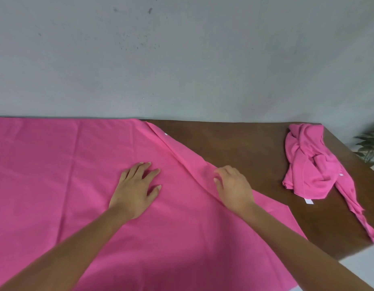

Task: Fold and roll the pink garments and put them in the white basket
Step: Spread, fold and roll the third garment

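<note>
On the head camera, your left hand (137, 190) lies flat with straight fingers on the spread pink shirt (56, 175), probably pinning it so the cloth lies smooth for folding. Your right hand (234, 185) rests just right of it on the buttoned edge (177, 152), fingers bent; I cannot tell whether it pinches the cloth. A 2nd pink shirt (314, 164) lies crumpled at the far right of the wooden table (245, 143), well apart. The white basket is not in view.

1 head-worn view looks forward and down — close over the table (255, 148), facing the wall (182, 59).
</note>
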